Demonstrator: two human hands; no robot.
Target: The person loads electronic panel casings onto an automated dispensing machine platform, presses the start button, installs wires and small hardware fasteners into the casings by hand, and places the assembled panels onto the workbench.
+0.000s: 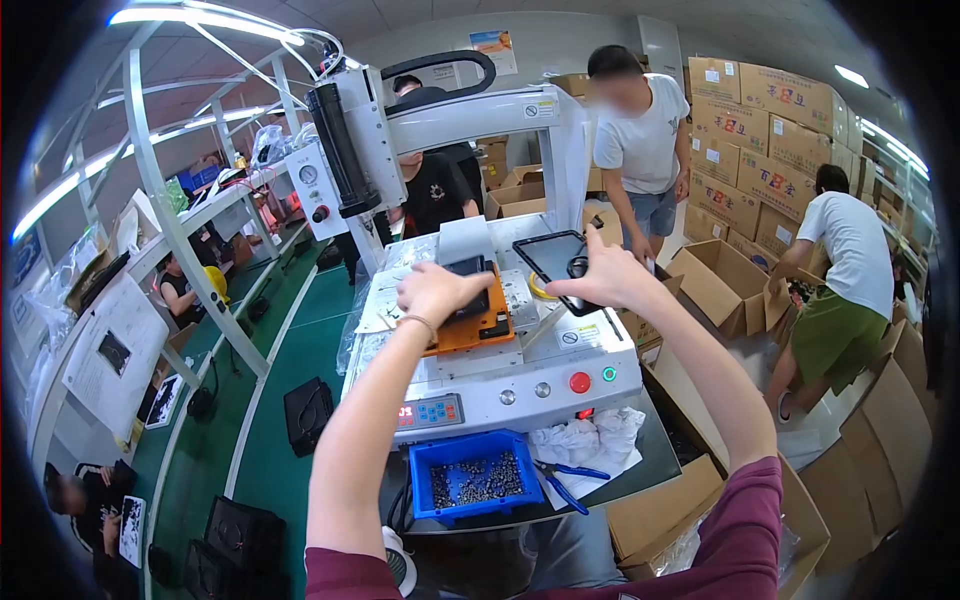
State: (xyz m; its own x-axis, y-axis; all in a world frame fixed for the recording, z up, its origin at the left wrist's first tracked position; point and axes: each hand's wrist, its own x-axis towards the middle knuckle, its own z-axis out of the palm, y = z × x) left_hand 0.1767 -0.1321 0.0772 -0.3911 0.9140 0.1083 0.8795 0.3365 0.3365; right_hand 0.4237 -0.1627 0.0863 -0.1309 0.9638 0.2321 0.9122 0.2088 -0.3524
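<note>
Orange block (470,337): lies on the white machine's (520,385) bed, beneath a black case (472,306); probably shaped to stop the case sliding.
Left hand (438,293): spread over the case; I cannot tell whether it grips.
Right hand (612,275): well apart from the left, clamped on one corner of a black frame (540,276); the edge hold perhaps spares its face.
Blue bin (475,513): before the machine, holding small metal parts (478,483), likely for short reaches.
Pliers (567,490): just beside the bin, presumably handy there.
Warning label (540,110): yellow triangle on the machine's arm; print too small.
Red display (405,411): lit digits, unclear.
Cartons (715,205): large red characters, seemingly including a "B"; no brand legible.
</note>
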